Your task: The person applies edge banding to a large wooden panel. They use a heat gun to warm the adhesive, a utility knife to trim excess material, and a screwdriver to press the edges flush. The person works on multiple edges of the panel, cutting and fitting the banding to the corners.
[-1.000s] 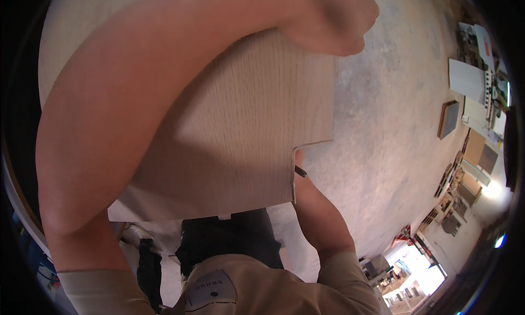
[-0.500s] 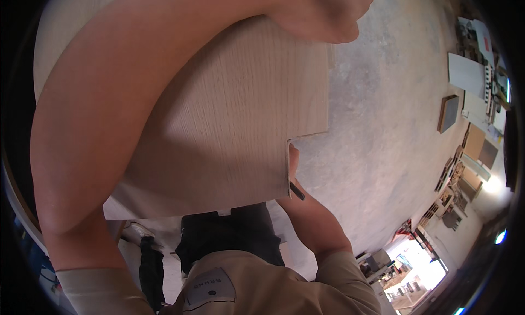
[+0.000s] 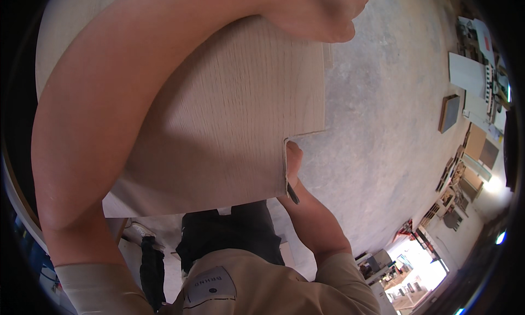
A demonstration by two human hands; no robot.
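A large pale wood-grain board (image 3: 235, 113) lies in front of me, with a rectangular notch cut into its right-hand near corner. My left forearm arches over it from the lower left. My left hand (image 3: 322, 14) is closed at the board's far right edge; what its fingers hold, if anything, is hidden. Along the notch's side edge, my right hand (image 3: 293, 159) is closed, partly hidden by the board. A slim dark tool (image 3: 293, 195) sticks out below it, against the board's edge; the rest of the tool is out of sight.
Grey concrete floor (image 3: 383, 124) spreads to the right. Against the far right side lie a dark-topped block (image 3: 449, 114), a white sheet (image 3: 466, 73) and several stacked board pieces (image 3: 474, 143). Another person's dark trouser leg and shoe (image 3: 150, 260) show beyond the board's lower left.
The dark tool has swung from a slant toward a steeper angle along the edge. More of my right hand shows beside the notch. The board and my left hand have shifted slightly left in view.
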